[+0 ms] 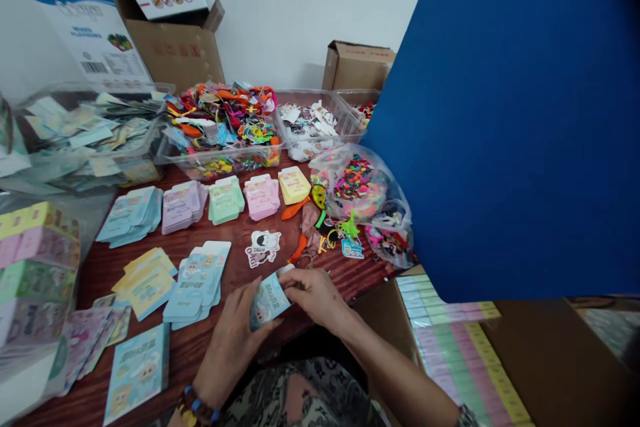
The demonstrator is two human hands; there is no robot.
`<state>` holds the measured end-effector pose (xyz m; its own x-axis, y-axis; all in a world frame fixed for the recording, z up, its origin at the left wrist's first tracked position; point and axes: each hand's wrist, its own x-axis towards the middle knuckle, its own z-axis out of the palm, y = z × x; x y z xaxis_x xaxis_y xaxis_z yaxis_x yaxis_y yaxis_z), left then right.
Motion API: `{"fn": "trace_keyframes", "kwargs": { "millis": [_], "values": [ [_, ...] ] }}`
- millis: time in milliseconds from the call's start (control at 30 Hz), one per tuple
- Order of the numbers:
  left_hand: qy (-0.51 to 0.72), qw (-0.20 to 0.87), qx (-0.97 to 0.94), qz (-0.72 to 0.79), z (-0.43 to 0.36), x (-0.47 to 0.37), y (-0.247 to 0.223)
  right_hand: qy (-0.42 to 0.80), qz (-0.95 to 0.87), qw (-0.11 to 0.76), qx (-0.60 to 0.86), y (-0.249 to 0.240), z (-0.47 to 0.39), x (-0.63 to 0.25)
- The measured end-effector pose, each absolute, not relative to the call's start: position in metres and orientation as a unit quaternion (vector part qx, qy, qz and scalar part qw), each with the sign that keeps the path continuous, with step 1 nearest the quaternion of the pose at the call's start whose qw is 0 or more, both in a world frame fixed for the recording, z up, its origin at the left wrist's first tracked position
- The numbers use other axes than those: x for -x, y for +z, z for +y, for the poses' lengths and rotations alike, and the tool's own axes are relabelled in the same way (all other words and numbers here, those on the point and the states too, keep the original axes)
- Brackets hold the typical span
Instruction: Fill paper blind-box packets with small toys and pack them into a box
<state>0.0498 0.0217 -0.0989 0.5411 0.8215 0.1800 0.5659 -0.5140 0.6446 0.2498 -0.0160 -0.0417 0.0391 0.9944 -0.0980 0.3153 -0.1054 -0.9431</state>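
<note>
At lower centre of the frame, our left hand grips a small blue box while our right hand, its fingers' hold hidden from us, seemingly works the pale flap, which next calls for steadiness.

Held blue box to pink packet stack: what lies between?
White-edged stickers lie between the blue box and the pink packet stack, in the head view.

Shows light blue with cartoon print on held box, wood-grained reddish brown on bench, plain blue on panel.
</note>
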Motion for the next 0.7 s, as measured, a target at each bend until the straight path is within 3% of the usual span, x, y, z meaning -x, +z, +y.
{"fn": "trace_keyframes", "kwargs": {
  "millis": [133,333,500,700],
  "values": [
    [0.222,0.265,-0.840,0.418,0.019,-0.051,-0.101,0.501,-0.481,0.388,0.606,-0.064,-0.011,-0.268],
    [0.222,0.263,-0.832,0.435,0.020,-0.048,-0.099,0.209,-0.516,0.287,0.780,-0.082,0.002,-0.335],
    [0.224,0.274,-0.828,0.436,0.021,-0.049,-0.099,0.193,-0.535,0.253,0.782,-0.090,0.005,-0.342],
    [0.228,0.304,-0.819,0.429,0.023,-0.052,-0.091,0.184,-0.535,0.293,0.771,-0.085,-0.006,-0.345]
  ]
}}
